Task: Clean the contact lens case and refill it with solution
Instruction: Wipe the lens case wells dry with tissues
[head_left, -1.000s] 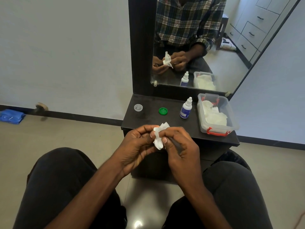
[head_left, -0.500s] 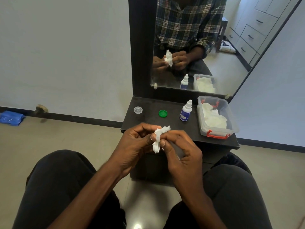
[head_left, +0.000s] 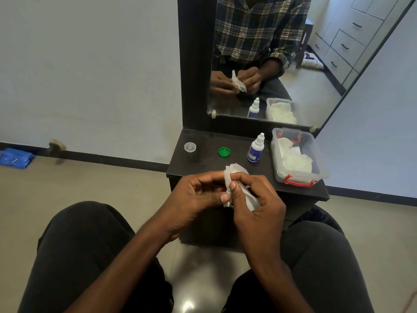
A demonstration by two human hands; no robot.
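The case itself could not be seen; it was presumably hidden inside the tissue point(head_left: 234, 177) pinched between both hands just in front of the shelf's near edge. Compared with half a second before, the tissue had bunched rounder on top and trailed lower into the right palm. The left hand point(head_left: 198, 195) curled closed on the tissue's left side, thumb pressing it; the right hand point(head_left: 257, 199) gripped it from the right. Beyond the hands the dark shelf point(head_left: 203, 163) lay open on its left, holding a clear cap point(head_left: 190, 147), a green cap point(head_left: 224, 152), the bottle point(head_left: 255, 149) and the tub point(head_left: 295, 154), well apart from the hands.
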